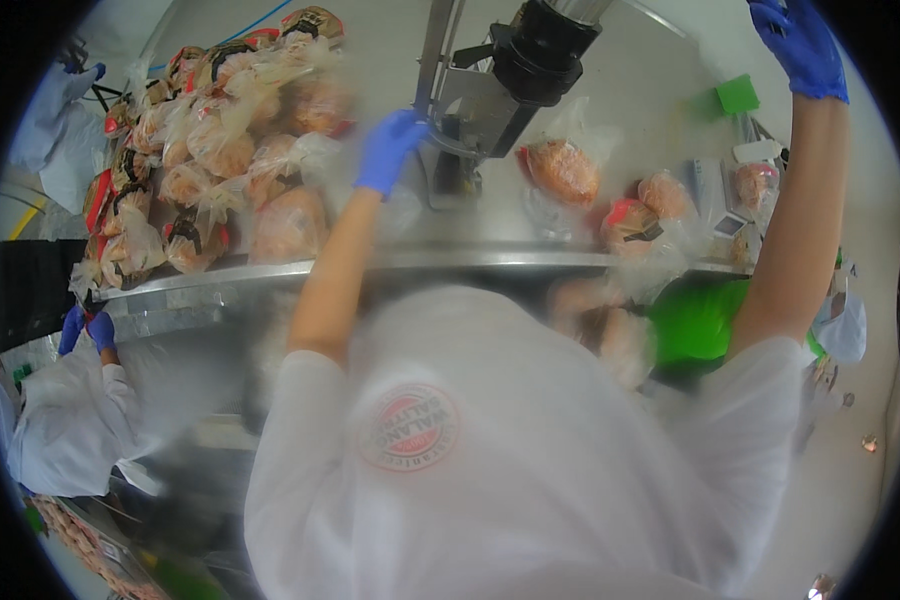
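Blue gloves [388, 152], black machine [538, 58], pinkish bagged lumps [222, 157], white shirt [540, 420] (round red print [410, 427])

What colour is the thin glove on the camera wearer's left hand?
The thin left glove is violet-blue, seen best in the head view.

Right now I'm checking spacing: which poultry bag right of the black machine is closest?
The orange poultry bag just right of the black machine; other poultry bags on that side lie farther right.
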### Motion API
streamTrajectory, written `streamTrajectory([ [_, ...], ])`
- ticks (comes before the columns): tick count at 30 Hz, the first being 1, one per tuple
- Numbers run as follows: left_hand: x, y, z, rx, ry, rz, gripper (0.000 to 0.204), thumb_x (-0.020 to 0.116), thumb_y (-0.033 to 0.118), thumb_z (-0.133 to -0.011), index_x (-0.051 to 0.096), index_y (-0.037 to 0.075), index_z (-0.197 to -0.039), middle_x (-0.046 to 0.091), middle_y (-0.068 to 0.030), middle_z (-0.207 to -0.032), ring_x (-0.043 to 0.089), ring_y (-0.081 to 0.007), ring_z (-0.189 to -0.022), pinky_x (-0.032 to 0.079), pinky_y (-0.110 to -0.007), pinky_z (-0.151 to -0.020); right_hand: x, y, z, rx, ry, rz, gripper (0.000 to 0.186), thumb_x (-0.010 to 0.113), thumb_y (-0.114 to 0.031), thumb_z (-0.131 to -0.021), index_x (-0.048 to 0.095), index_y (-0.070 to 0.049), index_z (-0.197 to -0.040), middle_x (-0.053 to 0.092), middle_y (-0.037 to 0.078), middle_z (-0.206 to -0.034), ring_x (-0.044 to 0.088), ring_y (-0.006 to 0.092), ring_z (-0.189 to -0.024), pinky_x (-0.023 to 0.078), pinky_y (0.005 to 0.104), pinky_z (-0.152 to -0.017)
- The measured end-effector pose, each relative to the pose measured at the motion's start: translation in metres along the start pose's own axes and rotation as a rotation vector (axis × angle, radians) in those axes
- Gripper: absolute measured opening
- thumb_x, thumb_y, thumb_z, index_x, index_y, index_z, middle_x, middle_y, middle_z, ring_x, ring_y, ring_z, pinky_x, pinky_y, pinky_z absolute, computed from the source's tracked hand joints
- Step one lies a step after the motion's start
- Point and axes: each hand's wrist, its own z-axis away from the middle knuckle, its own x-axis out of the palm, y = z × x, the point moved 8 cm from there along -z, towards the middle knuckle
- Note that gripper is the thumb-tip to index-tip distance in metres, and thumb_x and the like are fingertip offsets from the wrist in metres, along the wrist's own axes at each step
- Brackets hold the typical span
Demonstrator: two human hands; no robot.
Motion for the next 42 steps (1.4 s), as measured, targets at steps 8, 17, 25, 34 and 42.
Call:
streamTrajectory([
  [8, -0.009, 0.008, -0.004, 0.042, 0.012, 0.095, 0.024, 0.067, 0.014, -0.084, 0.063, 0.002, -0.104, 0.063, -0.0006, -0.095, 0.057, -0.0070, -0.087, 0.045, -0.023, -0.077, -0.095, 0.058, 0.026, 0.172, -0.078, -0.158, 0.028, 0.049, -0.029, -0.094, 0.056, -0.003, -0.101, 0.051, 0.004, -0.074, 0.038, 0.0103, -0.053, 0.026, 0.0227, -0.042],
  [17, -0.010, 0.034, -0.012, 0.077, -0.043, 0.052, 0.032, 0.064, 0.003, -0.083, 0.057, 0.001, -0.114, 0.063, -0.0047, -0.098, 0.060, -0.0112, -0.091, 0.048, -0.024, -0.083, -0.117, 0.064, 0.029, 0.236, -0.313, -0.310, 0.035, 0.044, -0.014, -0.097, 0.041, 0.007, -0.124, 0.040, 0.006, -0.090, 0.032, 0.0111, -0.066, 0.030, 0.0227, -0.051],
  [25, -0.016, 0.032, -0.013, 0.036, -0.052, 0.116, 0.032, 0.064, 0.003, -0.084, 0.057, 0.000, -0.114, 0.063, -0.0045, -0.100, 0.059, -0.0116, -0.094, 0.046, -0.024, -0.086, -0.151, 0.089, 0.011, 0.284, -0.172, -0.447, 0.037, 0.046, -0.015, -0.095, 0.041, 0.004, -0.127, 0.040, 0.008, -0.096, 0.037, 0.0133, -0.073, 0.035, 0.0232, -0.054],
  [34, -0.002, 0.025, -0.007, 0.011, -0.181, -0.008, 0.027, 0.064, 0.009, -0.085, 0.059, 0.001, -0.111, 0.063, -0.0046, -0.104, 0.058, -0.0115, -0.095, 0.046, -0.025, -0.086, -0.180, 0.238, 0.038, 0.411, 0.180, -0.820, 0.047, 0.035, -0.036, -0.099, 0.047, 0.002, -0.124, 0.048, 0.020, -0.104, 0.048, 0.0247, -0.091, 0.049, 0.0266, -0.061],
  [42, -0.022, 0.004, -0.016, 0.034, 0.047, 0.093, 0.024, 0.061, 0.012, -0.087, 0.060, 0.001, -0.109, 0.065, -0.0060, -0.103, 0.060, -0.0144, -0.094, 0.046, -0.028, -0.085, -0.201, 0.386, 0.094, 0.450, 0.363, -0.932, 0.026, 0.053, -0.016, -0.093, 0.052, 0.004, -0.110, 0.057, 0.012, -0.107, 0.055, 0.0263, -0.101, 0.051, 0.0371, -0.086],
])
